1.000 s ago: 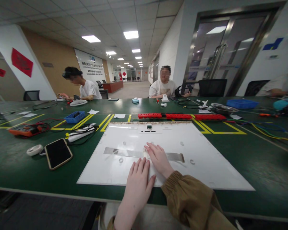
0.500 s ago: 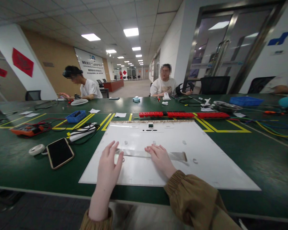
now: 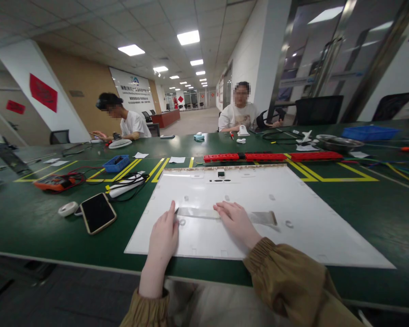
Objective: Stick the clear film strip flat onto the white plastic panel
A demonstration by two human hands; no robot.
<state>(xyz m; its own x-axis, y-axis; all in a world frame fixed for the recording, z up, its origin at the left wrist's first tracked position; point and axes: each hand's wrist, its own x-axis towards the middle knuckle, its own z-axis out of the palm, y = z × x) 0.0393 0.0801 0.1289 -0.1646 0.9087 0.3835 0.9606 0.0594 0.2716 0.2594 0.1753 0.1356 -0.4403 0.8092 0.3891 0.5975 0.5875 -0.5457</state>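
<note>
A thin flat ribbon cable (image 3: 197,213) lies lengthwise across a white panel (image 3: 313,245). Its brown connector end points to the right. My left hand (image 3: 163,234) is at the cable's left end, index finger stretched forward and thumb drawn in beside it. The other fingers are curled and partly hidden, closed around that dark end. My right hand (image 3: 236,221) lies flat over the middle of the cable, fingers extended and pressing on it. Small clear round pieces (image 3: 289,224) sit on the panel.
Left of the panel are a phone (image 3: 98,213), a white tape roll (image 3: 67,209), a white tool with black cord (image 3: 127,186) and an orange meter (image 3: 54,181). Red strips (image 3: 266,156) run behind it. Two people sit across the table, near a blue tray (image 3: 371,132).
My left hand has gone from spread fingers to drawn-in fingers at the cable's left end. My right hand stays on the cable. The whole view has shifted slightly.
</note>
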